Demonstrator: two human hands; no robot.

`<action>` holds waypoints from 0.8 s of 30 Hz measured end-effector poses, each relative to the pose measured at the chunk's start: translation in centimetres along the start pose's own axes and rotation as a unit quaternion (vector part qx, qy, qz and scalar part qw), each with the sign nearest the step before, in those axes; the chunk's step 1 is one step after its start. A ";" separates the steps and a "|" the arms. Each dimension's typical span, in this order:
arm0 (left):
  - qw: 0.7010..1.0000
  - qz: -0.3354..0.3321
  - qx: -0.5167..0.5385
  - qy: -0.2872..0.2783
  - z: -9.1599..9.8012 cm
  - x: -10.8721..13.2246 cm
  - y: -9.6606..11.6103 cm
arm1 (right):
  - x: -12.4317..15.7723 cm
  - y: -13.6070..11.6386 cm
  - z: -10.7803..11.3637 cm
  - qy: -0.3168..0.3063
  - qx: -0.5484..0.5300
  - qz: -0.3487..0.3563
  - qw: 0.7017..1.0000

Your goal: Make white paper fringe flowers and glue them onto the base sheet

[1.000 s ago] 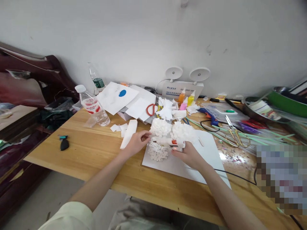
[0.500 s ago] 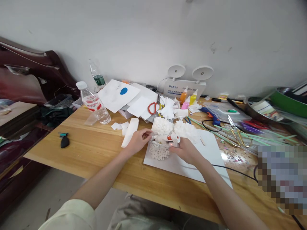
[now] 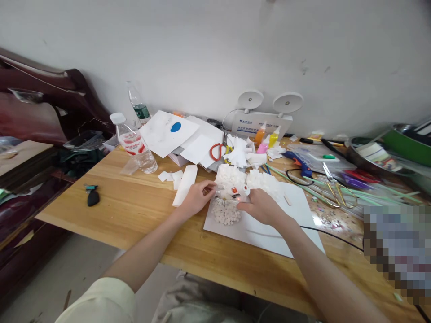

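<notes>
Item: white glue gun (image 3: 239, 192), in right hand (image 3: 264, 206), grip wrapped round it; long axis left-right, front end toward left hand (image 3: 198, 197). Left grip: fingertips curled close; whether pinching, I cannot tell. Item: speckled white cluster (image 3: 226, 214), near side of gun, over white sheet (image 3: 269, 235).

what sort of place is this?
Probably an improvised craft area; home or workshop, can't tell. Signs: loose white sheets, gold-handled scissors and small coloured squeeze bottles, all on one cluttered wooden table.
</notes>
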State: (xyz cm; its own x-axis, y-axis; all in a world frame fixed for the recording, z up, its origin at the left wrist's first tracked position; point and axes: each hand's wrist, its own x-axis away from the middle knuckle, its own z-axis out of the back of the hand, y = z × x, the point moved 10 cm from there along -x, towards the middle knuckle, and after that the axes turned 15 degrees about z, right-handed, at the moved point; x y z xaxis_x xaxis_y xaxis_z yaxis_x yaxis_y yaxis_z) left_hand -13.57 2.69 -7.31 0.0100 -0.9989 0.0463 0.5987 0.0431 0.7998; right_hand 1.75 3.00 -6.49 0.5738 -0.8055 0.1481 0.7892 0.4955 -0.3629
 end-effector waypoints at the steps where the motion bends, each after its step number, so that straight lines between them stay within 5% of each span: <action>1: 1.000 -0.001 -0.001 0.000 0.0 0.0 0.0 | -0.1 -0.1 0.0 -0.005 0.003 0.000 1.000; 14: 1.000 -0.005 -0.002 0.000 0.2 0.1 0.1 | -0.1 -0.4 0.5 -0.018 0.008 -0.003 1.000; 24: 1.000 -0.008 -0.005 0.000 0.1 0.2 0.3 | 0.9 0.5 0.3 0.031 -0.087 -0.017 0.996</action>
State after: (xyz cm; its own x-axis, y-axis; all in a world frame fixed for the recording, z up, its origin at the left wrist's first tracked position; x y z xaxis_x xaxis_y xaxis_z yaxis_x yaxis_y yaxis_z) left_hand -13.53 2.49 -7.01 0.0012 -0.9994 0.0335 0.6060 0.0274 0.7950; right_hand 2.76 2.69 -6.24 0.5282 -0.8422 0.1078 0.7552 0.4079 -0.5130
